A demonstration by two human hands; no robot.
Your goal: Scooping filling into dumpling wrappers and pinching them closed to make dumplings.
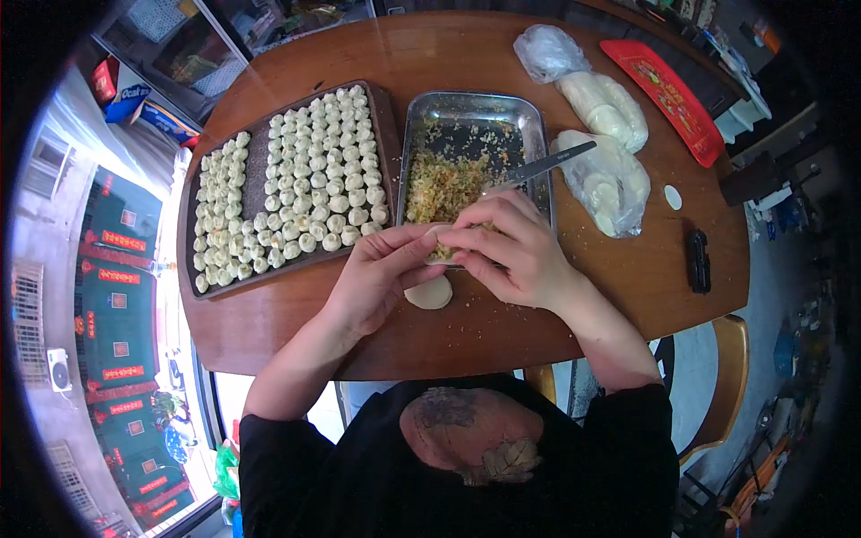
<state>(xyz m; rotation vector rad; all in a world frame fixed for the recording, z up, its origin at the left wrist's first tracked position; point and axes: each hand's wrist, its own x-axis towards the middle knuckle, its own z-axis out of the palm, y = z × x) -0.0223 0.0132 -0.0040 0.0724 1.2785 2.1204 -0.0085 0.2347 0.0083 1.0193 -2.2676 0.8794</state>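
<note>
both hands up at the near end of the metal tray [546, 143]. left hand [368, 273] fingers narrow, pinching a filled dough wrapper [439, 240]; right hand [516, 255] fingertips bunched on the same wrapper, between the two. flat dough round [429, 293] on the surface [619, 273] just below. filling [448, 184] heaped in metal tray, utensil [549, 163] handle sticking out past its right rim. dark tray [255, 170] of dumplings [323, 161] at left, close beside metal tray, little gap. open room: right of right hand, up to black object [698, 260] near the right edge; narrower strip along the front edge.
</note>
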